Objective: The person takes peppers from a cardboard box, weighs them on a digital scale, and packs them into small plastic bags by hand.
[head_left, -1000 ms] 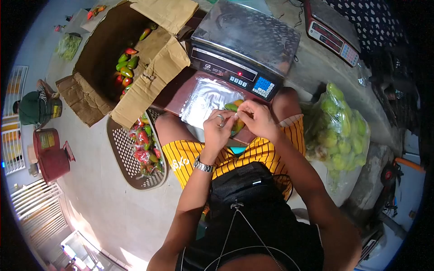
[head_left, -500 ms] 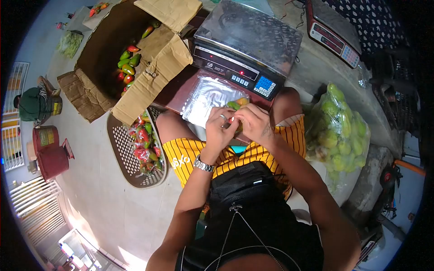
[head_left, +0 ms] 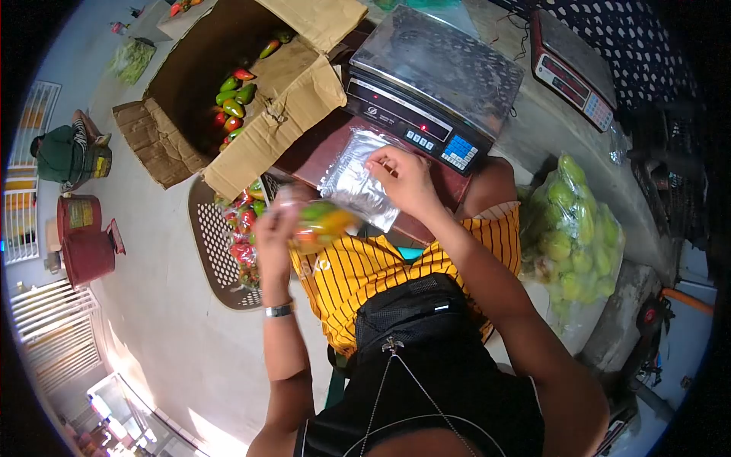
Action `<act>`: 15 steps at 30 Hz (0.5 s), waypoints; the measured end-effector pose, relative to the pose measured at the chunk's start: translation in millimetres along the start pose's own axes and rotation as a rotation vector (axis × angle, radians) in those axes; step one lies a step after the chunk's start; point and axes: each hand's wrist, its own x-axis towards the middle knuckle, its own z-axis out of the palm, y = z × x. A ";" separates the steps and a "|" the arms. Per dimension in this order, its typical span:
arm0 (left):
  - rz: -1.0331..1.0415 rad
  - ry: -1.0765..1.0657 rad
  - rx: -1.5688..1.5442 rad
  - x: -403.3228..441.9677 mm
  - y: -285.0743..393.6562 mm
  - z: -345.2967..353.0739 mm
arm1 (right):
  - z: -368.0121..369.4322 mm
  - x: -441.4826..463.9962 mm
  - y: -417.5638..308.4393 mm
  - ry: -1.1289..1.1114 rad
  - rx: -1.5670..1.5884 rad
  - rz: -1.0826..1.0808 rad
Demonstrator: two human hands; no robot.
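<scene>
My left hand (head_left: 276, 225), smeared by motion, holds a small clear bag of peppers (head_left: 326, 225), green and orange, above my left thigh. Beside that hand is a perforated plastic basket (head_left: 213, 255), with bagged red and green peppers (head_left: 242, 228) in it. My right hand (head_left: 405, 181) hovers at the stack of clear plastic bags (head_left: 350, 177), its fingers loosely curled and slightly apart. Whether the fingertips touch the top bag, I cannot tell. The stack lies on a dark red surface (head_left: 304, 156) before a digital scale (head_left: 434, 84).
An open cardboard box (head_left: 266, 145) with loose peppers (head_left: 234, 107) stands at the upper left. To the right rests a large clear bag of green produce (head_left: 575, 236). A second scale (head_left: 571, 76) is farther back. Another person (head_left: 65, 160) is at far left.
My hands were together at the pepper bag over my lap. My left hand has carried it left toward the basket, while my right hand has moved up to the stack of plastic bags.
</scene>
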 end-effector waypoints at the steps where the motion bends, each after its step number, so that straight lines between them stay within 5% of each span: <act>1: -0.032 0.116 -0.067 6.4 -4.9 -30.9 | 1.9 6.9 12.8 -0.024 -0.157 0.057; 5: -0.047 0.579 -0.359 12.6 -11.3 -113.8 | 21.8 3.0 85.0 0.054 -0.606 -0.277; 10: -0.161 0.602 0.206 16.1 -130.8 -191.6 | 29.4 -6.6 104.3 0.130 -0.616 -0.377; 12: -0.214 0.634 0.745 11.0 -132.5 -168.6 | 28.7 -10.1 106.5 0.179 -0.579 -0.401; 13: -0.288 0.602 0.757 9.9 -129.0 -158.0 | 27.9 -12.1 102.3 0.213 -0.526 -0.393; 15: -0.039 0.671 0.707 16.5 -135.4 -143.0 | 23.4 -15.9 94.1 0.281 -0.421 -0.377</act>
